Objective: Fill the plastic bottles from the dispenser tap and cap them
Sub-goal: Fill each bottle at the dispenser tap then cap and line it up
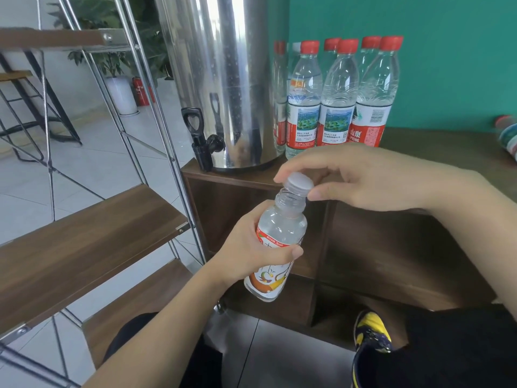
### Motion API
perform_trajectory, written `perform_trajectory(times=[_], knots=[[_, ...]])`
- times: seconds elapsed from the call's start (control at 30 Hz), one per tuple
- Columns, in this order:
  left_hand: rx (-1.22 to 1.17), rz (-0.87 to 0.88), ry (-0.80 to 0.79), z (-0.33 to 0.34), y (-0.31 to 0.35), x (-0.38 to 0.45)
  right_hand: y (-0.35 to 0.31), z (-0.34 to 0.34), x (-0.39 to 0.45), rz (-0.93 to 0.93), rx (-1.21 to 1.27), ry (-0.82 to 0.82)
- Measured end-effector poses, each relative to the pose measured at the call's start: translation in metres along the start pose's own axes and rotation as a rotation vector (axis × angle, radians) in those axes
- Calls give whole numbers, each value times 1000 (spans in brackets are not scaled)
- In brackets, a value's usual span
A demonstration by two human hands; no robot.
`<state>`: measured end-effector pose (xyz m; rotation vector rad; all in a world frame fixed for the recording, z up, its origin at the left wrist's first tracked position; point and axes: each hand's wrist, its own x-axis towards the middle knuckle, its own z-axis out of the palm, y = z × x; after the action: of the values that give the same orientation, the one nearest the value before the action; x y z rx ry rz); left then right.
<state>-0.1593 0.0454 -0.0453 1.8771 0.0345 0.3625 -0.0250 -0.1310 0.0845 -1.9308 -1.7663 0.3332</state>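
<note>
My left hand [253,252] grips a clear plastic bottle [279,231] with an orange and white label, tilted to the right in front of the wooden cabinet. My right hand [363,177] pinches a pale grey cap [298,184] that sits askew on the bottle's threaded neck. The steel dispenser [223,79] stands on the cabinet top, its black tap [202,144] with an upright lever overhanging the left edge. Several red-capped bottles [340,96] stand beside the dispenser against the teal wall.
A folding metal rack with wooden shelves [84,247] stands close on the left. The brown cabinet [391,242] fills the right. My yellow and dark shoe [370,331] is on the floor below. A striped object [507,135] lies at the cabinet's far right edge.
</note>
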Motion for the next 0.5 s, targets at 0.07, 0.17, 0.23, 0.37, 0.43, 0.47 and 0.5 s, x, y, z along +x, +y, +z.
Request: perform_trajectory(times=[0.07, 0.17, 0.23, 0.37, 0.43, 0.47, 0.5], knots=[[-3, 0, 1, -1, 0, -1, -1, -5, 0, 14, 15, -12], [10, -5, 3, -2, -1, -1, -3, -3, 4, 31, 13, -53], [18, 0, 11, -3, -1, -1, -3, 3, 8, 32, -6, -73], [30, -4, 31, -4, -3, -1, -2, 7, 13, 47, -10, -90], [39, -7, 41, -5, -4, -2, -3, 7, 15, 61, -28, -77], [43, -5, 44, -5, -5, -2, -4, 8, 16, 70, -43, -63], [47, -3, 48, -5, -5, -3, -5, 9, 17, 75, -65, -50]])
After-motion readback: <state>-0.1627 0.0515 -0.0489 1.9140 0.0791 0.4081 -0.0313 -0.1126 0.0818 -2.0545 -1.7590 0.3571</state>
